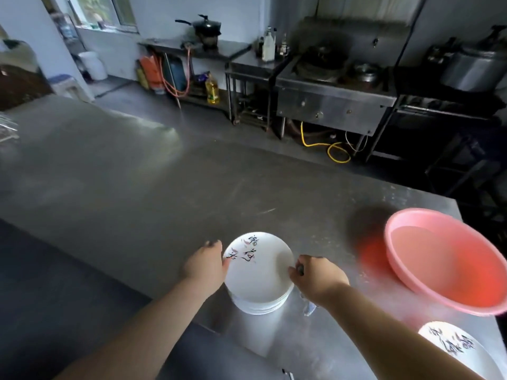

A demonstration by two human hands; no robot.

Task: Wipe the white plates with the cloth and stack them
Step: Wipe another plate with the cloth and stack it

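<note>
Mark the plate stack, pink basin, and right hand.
plate stack (259, 272): head view, top plate's face
pink basin (450, 259): head view, inner floor
right hand (319, 278): head view, back of hand

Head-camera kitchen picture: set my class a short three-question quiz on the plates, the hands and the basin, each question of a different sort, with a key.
1. True or false: the pink basin stands to the right of the plate stack.
2. Which hand holds the cloth? A) left hand B) right hand C) neither
3. Fill in: both hands are at the rim of the ___ plate of the stack.

Key
1. True.
2. B: the cloth hangs under the right hand.
3. Top; a separate plate lies at the lower right.
</note>
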